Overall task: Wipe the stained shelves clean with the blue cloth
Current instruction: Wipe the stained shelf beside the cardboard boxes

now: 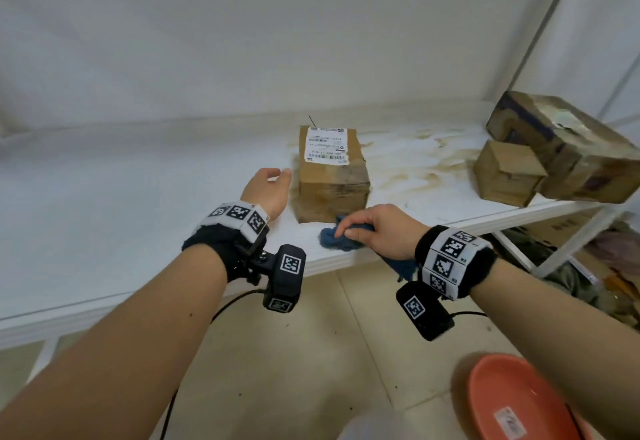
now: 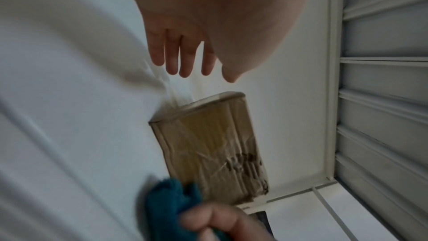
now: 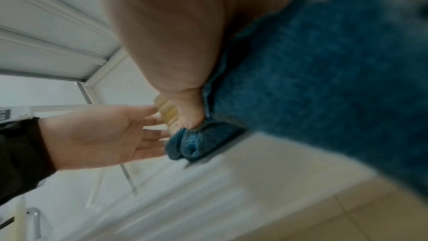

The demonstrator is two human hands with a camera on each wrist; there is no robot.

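On shelf [image 1: 104, 197]: three boxes [image 1: 332, 176], one cloth [image 1: 337, 237]

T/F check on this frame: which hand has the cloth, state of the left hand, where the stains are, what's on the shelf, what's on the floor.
1. The right hand grips the blue cloth. True.
2. The left hand grips the labelled box. False: its fingers are straight and it holds nothing, beside the box.
3. Brown stains lie on the shelf right of the labelled box. True.
4. Only one box stands on the shelf. False: two more boxes sit at its right end.
5. A green basin sits on the floor. False: the basin is orange.
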